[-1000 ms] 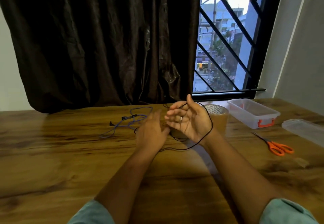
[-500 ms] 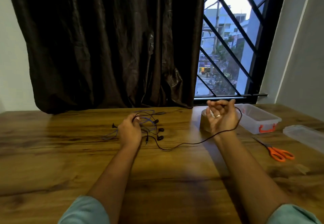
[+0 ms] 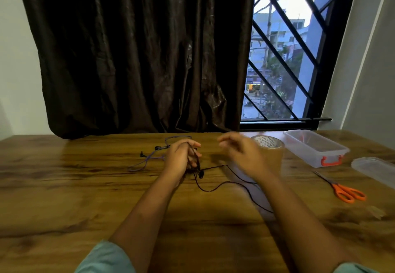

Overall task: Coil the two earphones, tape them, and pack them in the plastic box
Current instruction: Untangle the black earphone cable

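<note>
My left hand [image 3: 181, 159] is shut on the black earphone [image 3: 215, 187], with cord wrapped around its fingers and an earbud hanging just below. The loose black cord trails across the wooden table [image 3: 85, 198] toward my right forearm. My right hand [image 3: 241, 153] is blurred, its fingers apart; I cannot tell whether cord runs through it. The blue earphone [image 3: 149, 157] lies loose on the table behind my left hand. A clear plastic box [image 3: 316, 147] with an orange latch stands open at the right.
A roll of brown tape [image 3: 269, 144] stands just behind my right hand. Orange scissors [image 3: 344, 191] lie right of my right arm, and the box's clear lid [image 3: 376, 168] rests at the right edge. A dark curtain and barred window are behind the table.
My right hand came down and left from beside the tape roll toward my left hand. The black cord slackened onto the table. My left hand now has cord wound on its fingers.
</note>
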The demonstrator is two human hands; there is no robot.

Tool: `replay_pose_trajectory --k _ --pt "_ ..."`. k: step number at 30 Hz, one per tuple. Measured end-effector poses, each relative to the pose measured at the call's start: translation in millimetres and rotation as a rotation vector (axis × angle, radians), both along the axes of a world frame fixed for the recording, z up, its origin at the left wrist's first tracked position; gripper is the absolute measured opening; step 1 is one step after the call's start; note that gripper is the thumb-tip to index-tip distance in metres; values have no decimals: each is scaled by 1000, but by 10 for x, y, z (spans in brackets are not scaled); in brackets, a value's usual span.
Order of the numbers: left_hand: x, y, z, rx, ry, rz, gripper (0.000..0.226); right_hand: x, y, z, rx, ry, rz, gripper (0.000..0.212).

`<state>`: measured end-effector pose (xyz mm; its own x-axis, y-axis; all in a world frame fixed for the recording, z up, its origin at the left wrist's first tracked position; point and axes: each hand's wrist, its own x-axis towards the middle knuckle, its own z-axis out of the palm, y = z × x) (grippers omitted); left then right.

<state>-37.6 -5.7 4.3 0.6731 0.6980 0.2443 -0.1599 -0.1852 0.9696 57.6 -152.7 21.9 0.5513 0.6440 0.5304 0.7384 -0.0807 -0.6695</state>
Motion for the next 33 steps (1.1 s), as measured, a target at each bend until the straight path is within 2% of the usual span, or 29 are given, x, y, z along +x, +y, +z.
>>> replay_pose_trajectory --k 2,4,5,7,11,14,16,19,23,25,26,28,29,30,31,33 --pt "26 -30 15 6 -44 1 42 -140 136 -124 -275 35 154 19" --pt "47 -8 11 -1 -69 38 42 -216 226 -247 -377 25 175 6" --pt "49 10 7 -11 -72 42 41 -207 241 -288 -356 14 168 12" --pt "37 36 9 -65 -82 27 39 -151 236 -324 -263 54 143 12" --pt "-26 88 17 -150 -139 117 32 -35 189 -295 -31 260 168 13" --pt "-29 170 -26 -211 -171 212 31 15 183 -260 -7 169 133 11" --pt "-33 225 -25 -280 -207 266 34 73 176 -230 87 128 71 11" --pt "-97 306 18 -416 -255 349 34 163 116 -185 296 188 -80 15" --pt "-190 411 -12 -461 -210 460 23 247 35 -173 431 276 -188 16" --pt "-187 423 -28 -392 -130 484 23 241 39 -162 476 329 -163 19" --pt "-181 408 -29 -282 -48 506 22 224 51 -149 492 347 -138 19" --pt "-180 298 7 85 213 598 20 164 81 -120 506 375 -69 16" --pt "-172 212 33 276 278 631 17 137 101 -117 494 361 -39 15" --pt "-154 133 58 414 257 613 11 114 124 -125 468 331 -17 16" --pt "-132 45 91 473 176 531 6 93 145 -139 437 298 7 17" --pt "-74 -132 121 464 -2 261 10 51 187 -160 403 259 50 19"
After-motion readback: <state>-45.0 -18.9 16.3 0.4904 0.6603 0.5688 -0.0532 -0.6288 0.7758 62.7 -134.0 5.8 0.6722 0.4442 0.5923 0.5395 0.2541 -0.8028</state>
